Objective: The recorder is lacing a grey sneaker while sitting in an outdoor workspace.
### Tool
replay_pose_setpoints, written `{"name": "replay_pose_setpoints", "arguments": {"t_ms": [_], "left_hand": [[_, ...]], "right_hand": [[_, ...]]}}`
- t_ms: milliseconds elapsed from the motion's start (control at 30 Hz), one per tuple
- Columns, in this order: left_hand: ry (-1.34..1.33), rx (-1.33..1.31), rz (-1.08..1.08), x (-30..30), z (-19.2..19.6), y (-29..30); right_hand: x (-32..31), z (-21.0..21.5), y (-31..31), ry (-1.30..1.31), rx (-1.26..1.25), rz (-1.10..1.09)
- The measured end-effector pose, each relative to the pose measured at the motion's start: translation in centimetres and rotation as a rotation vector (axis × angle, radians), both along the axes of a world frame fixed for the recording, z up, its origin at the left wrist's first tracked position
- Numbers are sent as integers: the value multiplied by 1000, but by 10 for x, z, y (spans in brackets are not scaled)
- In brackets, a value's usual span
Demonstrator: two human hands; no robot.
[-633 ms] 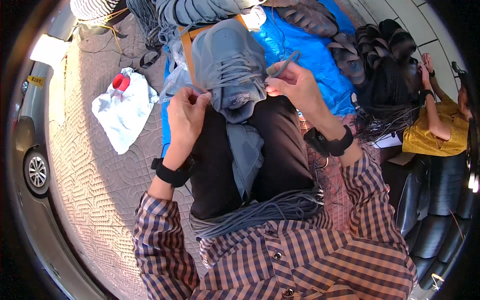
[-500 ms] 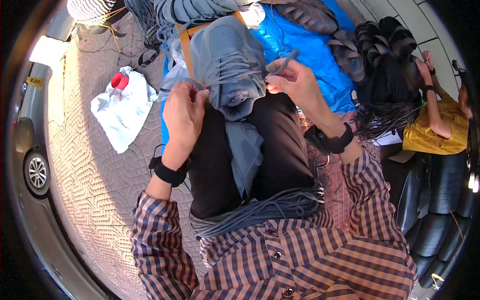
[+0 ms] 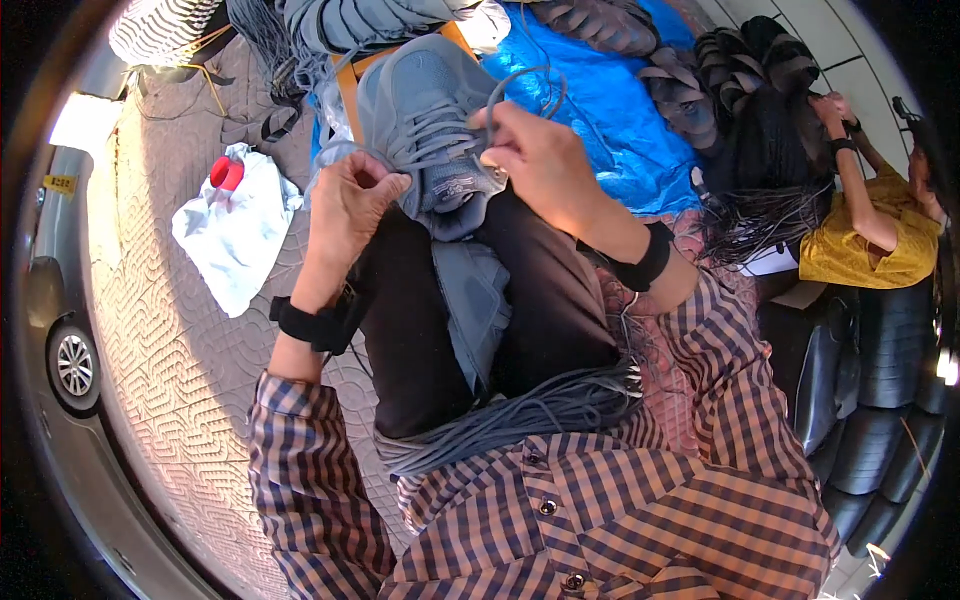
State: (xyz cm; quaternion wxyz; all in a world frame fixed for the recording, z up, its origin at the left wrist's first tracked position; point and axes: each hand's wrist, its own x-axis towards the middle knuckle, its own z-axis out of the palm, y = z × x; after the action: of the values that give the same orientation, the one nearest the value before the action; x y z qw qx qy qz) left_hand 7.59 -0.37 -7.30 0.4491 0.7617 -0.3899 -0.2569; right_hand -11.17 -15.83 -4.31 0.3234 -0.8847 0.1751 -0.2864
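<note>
A grey sneaker (image 3: 415,85), partly laced in a criss-cross, rests at my knees with its toe pointing away. My left hand (image 3: 350,210) is closed in a pinch on a grey shoelace (image 3: 345,148) at the shoe's left side. On the other side, the fingers of my right hand (image 3: 550,165) grip the lace beside the upper eyelets, and a loop of it arcs above the hand. Another grey shoe piece (image 3: 470,305) lies between my thighs. Across my lap lies a bundle of grey laces (image 3: 510,415).
Shoe uppers and loose laces (image 3: 350,25) are heaped beyond the sneaker. A blue tarp (image 3: 620,140) spreads to the right, with dark uppers (image 3: 755,60) nearby. At far right sits a person in yellow (image 3: 875,235). A white cloth (image 3: 240,235) with a red ring lies left; a car (image 3: 75,400) stands beyond.
My right hand has moved inward over the shoe's tongue, and the lace now makes a wide loop above it. My left hand has dropped slightly leftward. The whole view has shifted a little.
</note>
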Motion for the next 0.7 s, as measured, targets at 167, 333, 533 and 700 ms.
{"name": "replay_pose_setpoints", "arguments": {"t_ms": [167,333,533,700], "left_hand": [[-558,-6,192,-46,22,15],[-790,-55,141,-60,29,15],[-810,-83,108,-56,15,13],[-842,-19,-1,-60,22,7]], "right_hand": [[-34,3,17,102,227,-239],[-16,-2,24,11,-178,-192],[-16,-16,18,-20,-139,-157],[-17,9,7,163,-474,66]]}}
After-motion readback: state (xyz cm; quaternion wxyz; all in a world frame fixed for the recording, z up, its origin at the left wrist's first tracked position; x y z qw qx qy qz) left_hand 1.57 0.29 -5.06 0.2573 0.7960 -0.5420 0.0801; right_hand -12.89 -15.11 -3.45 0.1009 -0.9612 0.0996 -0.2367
